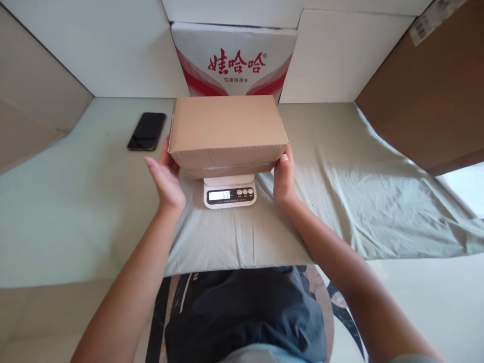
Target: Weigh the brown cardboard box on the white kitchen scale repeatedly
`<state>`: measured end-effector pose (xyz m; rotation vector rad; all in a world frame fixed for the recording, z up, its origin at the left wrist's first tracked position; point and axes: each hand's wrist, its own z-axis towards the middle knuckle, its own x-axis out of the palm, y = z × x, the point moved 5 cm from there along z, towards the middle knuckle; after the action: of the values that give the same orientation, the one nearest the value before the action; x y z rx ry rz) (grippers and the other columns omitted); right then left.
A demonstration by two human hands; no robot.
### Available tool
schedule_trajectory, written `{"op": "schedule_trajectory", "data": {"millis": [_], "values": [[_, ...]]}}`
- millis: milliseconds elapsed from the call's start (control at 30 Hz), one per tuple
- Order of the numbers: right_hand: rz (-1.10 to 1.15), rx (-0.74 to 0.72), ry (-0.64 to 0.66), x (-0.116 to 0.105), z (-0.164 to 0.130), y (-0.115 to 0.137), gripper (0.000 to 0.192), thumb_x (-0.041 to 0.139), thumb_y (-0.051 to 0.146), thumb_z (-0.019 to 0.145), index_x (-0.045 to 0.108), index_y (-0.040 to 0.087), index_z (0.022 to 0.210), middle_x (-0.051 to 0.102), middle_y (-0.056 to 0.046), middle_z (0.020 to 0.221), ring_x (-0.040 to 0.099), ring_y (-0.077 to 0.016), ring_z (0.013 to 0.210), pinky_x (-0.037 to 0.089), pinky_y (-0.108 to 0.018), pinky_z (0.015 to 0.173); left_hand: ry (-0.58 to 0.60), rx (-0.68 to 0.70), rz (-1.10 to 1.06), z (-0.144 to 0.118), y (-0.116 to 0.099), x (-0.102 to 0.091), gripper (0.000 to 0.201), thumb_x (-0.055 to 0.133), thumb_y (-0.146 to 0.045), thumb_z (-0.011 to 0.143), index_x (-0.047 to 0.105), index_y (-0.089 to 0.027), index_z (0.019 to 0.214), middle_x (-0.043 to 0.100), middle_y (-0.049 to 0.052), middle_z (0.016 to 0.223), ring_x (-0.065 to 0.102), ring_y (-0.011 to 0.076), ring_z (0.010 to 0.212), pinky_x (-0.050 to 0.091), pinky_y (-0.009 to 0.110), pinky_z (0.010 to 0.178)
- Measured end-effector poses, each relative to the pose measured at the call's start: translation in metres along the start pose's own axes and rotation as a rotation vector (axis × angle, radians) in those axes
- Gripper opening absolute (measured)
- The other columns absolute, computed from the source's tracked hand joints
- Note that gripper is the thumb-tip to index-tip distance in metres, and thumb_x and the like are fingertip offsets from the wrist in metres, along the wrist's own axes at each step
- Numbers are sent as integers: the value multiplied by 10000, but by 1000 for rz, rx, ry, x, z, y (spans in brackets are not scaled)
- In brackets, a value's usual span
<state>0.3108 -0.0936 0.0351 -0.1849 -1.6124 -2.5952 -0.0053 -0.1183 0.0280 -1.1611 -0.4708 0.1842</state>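
A closed brown cardboard box [229, 123] is over a small white digital kitchen scale [230, 204], hiding most of its platform. The scale's lit display reads what looks like 53. At the box's left side is my left hand [166, 179], its thumb sticking out away from the cardboard and its fingers partly hidden against that side. My right hand [284, 174] holds the right side near the front corner, thumb at the edge and the other fingers out of sight behind the box. Whether the box's full weight rests on the scale, I cannot tell.
A black smartphone [147, 131] lies left of the box on the pale green cloth [75, 212]. Behind stands a white and red carton [236, 60] against white panels. Large brown cardboard pieces [427, 96] rise at the right, with another [34, 91] at the left.
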Motion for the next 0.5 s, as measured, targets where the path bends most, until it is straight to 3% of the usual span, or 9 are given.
{"op": "schedule_trajectory", "data": {"millis": [100,267,500], "values": [[-7,12,3,1,-1,1,689,544,817,1042,621,416,1597,607,-15,1773,435,-369,1773,324,-651,1499,4,-4,5,-4,-8,6,858,458,-1039,916,872,-409,1326,801,68,1520,573,386,1666,454,596,1410],[-1,4,2,4,-1,6,683,545,822,1034,646,408,1569,648,-17,1730,461,-369,1753,359,-638,1484,14,-7,27,-10,-18,16,914,447,-1046,924,857,-332,1320,815,130,1466,572,401,1662,416,610,1436],[16,-8,14,6,-1,9,636,545,781,1056,660,401,1552,648,-31,1728,476,-349,1745,322,-611,1500,13,20,11,-8,-11,13,890,432,-1037,953,852,-327,1286,824,148,1435,581,406,1651,504,603,1375]]}}
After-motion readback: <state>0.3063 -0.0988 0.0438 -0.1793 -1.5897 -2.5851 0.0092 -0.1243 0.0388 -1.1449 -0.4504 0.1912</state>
